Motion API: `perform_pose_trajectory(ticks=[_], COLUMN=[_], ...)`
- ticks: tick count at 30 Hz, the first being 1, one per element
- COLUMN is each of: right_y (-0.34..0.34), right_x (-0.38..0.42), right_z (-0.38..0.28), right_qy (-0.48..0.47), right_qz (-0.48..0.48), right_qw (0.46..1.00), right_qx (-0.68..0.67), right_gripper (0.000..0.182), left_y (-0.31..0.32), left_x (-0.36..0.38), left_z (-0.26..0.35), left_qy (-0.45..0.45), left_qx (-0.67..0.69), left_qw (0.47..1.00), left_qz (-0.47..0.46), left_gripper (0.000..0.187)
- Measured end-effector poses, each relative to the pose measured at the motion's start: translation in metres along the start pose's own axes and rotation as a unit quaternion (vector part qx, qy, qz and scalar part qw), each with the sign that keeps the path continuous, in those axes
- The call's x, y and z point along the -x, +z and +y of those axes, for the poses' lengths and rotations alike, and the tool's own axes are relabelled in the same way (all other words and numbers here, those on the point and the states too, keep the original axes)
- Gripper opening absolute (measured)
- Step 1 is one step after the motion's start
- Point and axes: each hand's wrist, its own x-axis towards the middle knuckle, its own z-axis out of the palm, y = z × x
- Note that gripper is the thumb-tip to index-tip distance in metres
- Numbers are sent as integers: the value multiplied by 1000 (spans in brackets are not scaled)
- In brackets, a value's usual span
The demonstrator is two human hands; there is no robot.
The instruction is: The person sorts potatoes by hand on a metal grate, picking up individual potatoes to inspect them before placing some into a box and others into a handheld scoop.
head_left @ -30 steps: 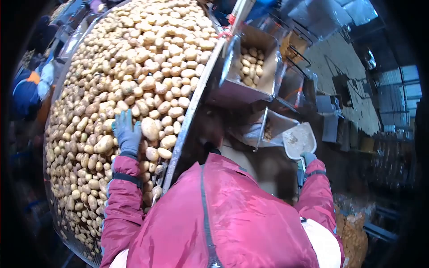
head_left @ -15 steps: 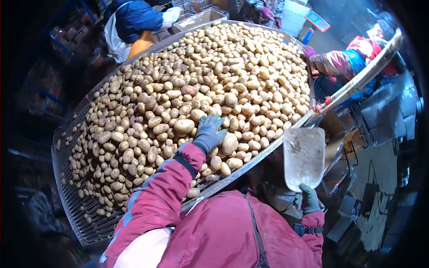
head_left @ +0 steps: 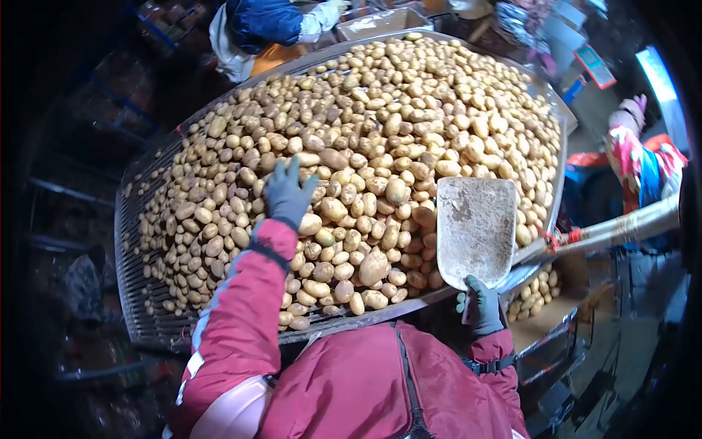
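A broad heap of potatoes (head_left: 344, 168) covers the slatted metal sorting table (head_left: 135, 293). My left hand (head_left: 289, 196), in a grey-green glove, rests on the heap near its middle with fingers spread, holding nothing. In my right hand (head_left: 482, 307), gloved alike, is the handle of a dirty white scoop (head_left: 477, 228). The scoop's pan is over the right front edge of the table, with its inner face toward me, and no potatoes lie in it.
Below the table's right corner is a cardboard box (head_left: 534, 304) with potatoes in it. A rail with red ties (head_left: 607, 230) juts out rightward. One person in a blue jacket (head_left: 263, 25) stands at the far left; another with a pink sleeve (head_left: 627, 150) is at the right.
My left hand has shifted leftward and up over the potatoes. The scoop has moved left, from beside the table to over its edge. The view has shifted; the pink-sleeved arm has drawn away from the table.
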Motion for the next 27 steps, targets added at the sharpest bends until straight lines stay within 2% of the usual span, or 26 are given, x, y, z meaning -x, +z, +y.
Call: perform_pose_trajectory(ticks=[1,3,4,5,6,7,8,9,10,11,15,16,19,22,23,25,26,27], right_y=[-3,-3,-5,-6,-6,-6,-9,-10,-8,-5,-3,-3,9,6,6,6,7,9], right_x=[-8,-13,-18,-23,-26,-31,-36,-39,-38,-39,-54,-60,-60,-75,-77,-78,-76,-73], right_z=[-5,-21,-26,-31,-38,-43,-47,-53,-62,-68,-74,-72,-80,-69,-67,-66,-68,-70], right_qy=[-4,17,11,3,8,9,11,15,15,19,25,27,34,41,42,67,66,97], right_qz=[-9,-30,-37,-44,-45,-53,-60,-65,-72,-76,-74,-77,-88,-101,-98,-115,-110,-120], right_qw=[1000,999,999,999,999,998,998,997,997,997,997,996,993,991,992,987,988,984], right_qx=[-1,11,11,11,20,22,26,29,28,28,26,32,70,74,73,91,91,92], right_gripper=[22,23,24,25,26,26,26,27,27,27,25,24,24,24,24,25,25,26], left_y=[5,-17,13,-9,26,41,32,34,27,33,46,39,-4,-23,-5,8,10,12], left_x=[-7,-37,-34,-47,-45,-49,-52,-55,-61,-65,-50,-46,-71,-92,-92,-102,-110,-117], left_z=[14,58,56,90,92,115,154,177,197,210,240,237,190,92,40,-28,-34,-39], left_qy=[13,-100,-42,-66,-26,-27,-9,13,1,22,132,137,88,-34,-40,-170,-168,-211], left_qx=[-92,-62,-77,1,111,152,-52,-59,55,120,153,198,170,40,-8,-55,-51,-42], left_qw=[996,978,990,980,987,979,989,988,976,969,948,951,967,992,999,984,984,974], left_qz=[8,-173,-110,-189,-115,-134,-140,-141,-210,-217,-244,-192,-168,-118,-35,-3,-5,-75], left_gripper=[67,73,76,77,78,79,78,75,71,70,71,65,59,57,66,71,71,72])
